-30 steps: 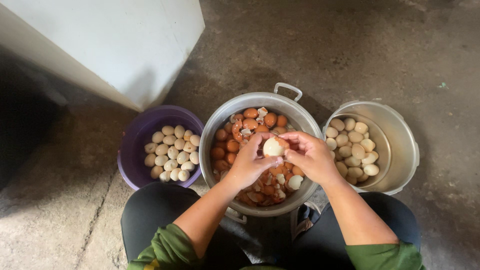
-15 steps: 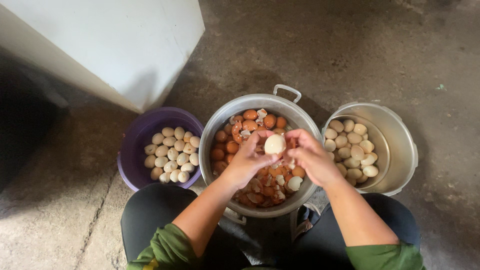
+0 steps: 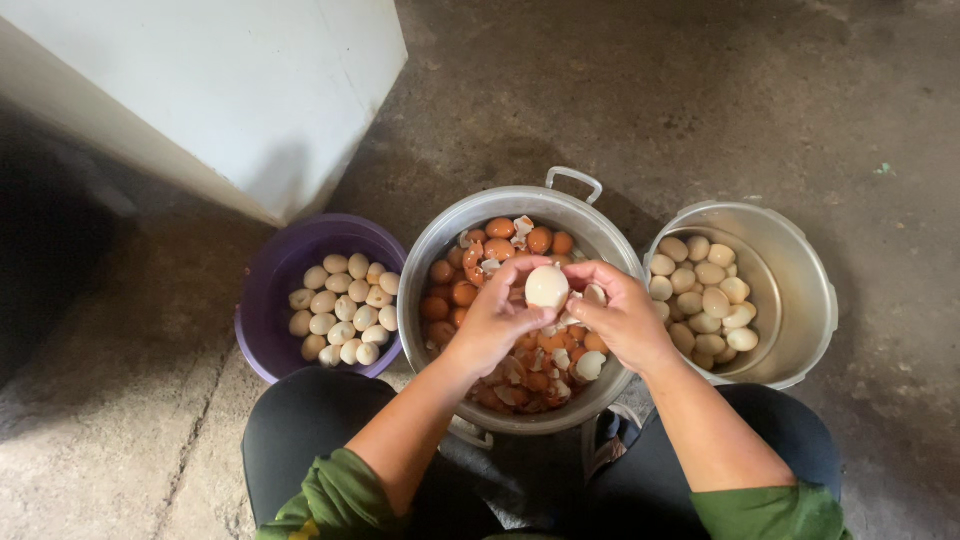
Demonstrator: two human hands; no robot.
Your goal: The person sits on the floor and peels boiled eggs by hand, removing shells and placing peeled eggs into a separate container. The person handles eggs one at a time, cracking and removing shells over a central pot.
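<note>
On a rough concrete floor [image 3: 760, 110], the left hand [image 3: 495, 320] grips a pale egg [image 3: 547, 287] above the middle pot [image 3: 440, 250] while the right hand [image 3: 625, 318] pinches shell off it, so peeling looks underway. A purple bucket [image 3: 262, 300] sits left, a silver pot [image 3: 805, 290] right.

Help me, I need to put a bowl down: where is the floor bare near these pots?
Bare concrete floor lies beyond the metal pot, right of the white box. Crowded: purple bucket, pot and steel pan sit nearly rim to rim before the knees.
</note>
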